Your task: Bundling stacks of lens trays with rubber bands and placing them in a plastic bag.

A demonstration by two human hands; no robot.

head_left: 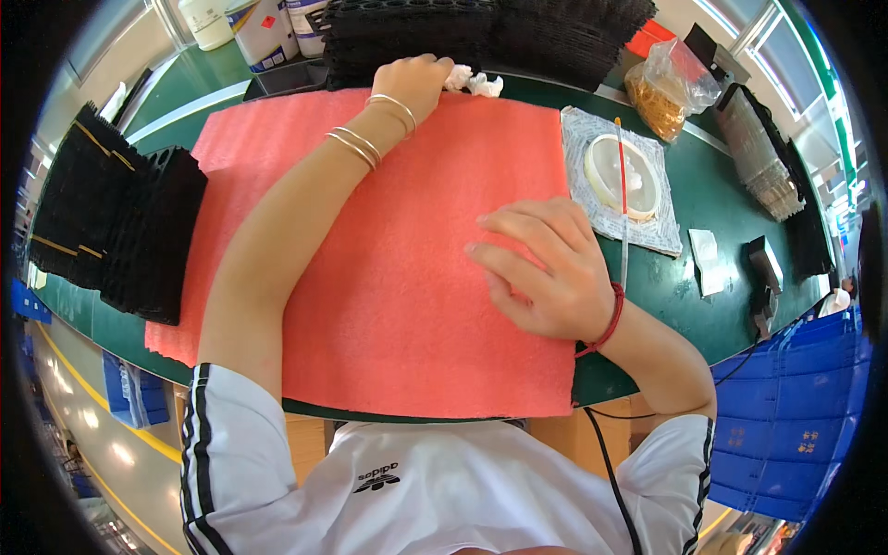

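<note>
A pink foam sheet lies on the green table in front of me. My left hand reaches across it to the far edge, beside crumpled white tissue and against the black tray stack. Its fingers bend down out of sight, so any hold is hidden. Over the right part of the sheet hovers my right hand, fingers loosely bent and apart, with nothing visible in them. Just beyond its wrist, a thin red-and-clear stick crosses a round, cream-rimmed dish on a patterned pad.
More black trays stand at the left edge. At the far right are a clear bag of brown material, clear stacked trays, a white packet and a dark device. White containers stand at the back left; blue crates sit right.
</note>
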